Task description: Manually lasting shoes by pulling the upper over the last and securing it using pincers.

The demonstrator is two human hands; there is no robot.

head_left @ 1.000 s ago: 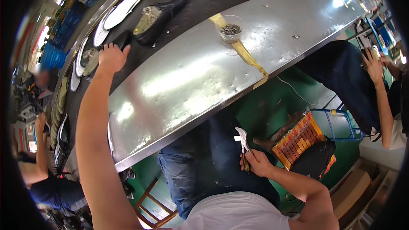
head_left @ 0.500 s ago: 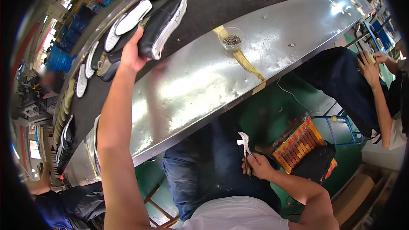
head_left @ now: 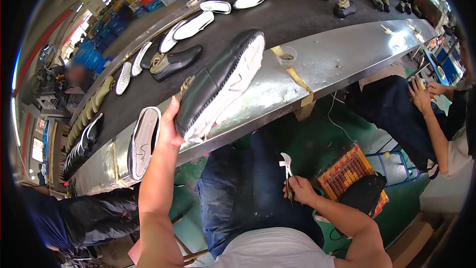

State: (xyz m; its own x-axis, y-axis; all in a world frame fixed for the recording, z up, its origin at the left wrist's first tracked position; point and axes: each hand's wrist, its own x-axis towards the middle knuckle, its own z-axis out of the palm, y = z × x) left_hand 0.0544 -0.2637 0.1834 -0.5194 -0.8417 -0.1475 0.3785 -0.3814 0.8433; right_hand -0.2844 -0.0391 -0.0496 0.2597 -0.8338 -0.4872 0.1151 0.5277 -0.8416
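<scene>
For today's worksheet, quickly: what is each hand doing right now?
Left hand: closed on the heel end of a black shoe, lifted over the metal bench.
Right hand: closed on small snips, above the lap.

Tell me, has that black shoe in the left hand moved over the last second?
Yes. The black shoe has come off the dark belt toward the person, and the left hand holds it above the steel table.

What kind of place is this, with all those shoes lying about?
Most likely a shoe factory's assembly line. A long dark belt carries unfinished shoes and white soles past seated workers at a metal bench. The left hand lifts a black shoe; the right hand holds small snips.
</scene>
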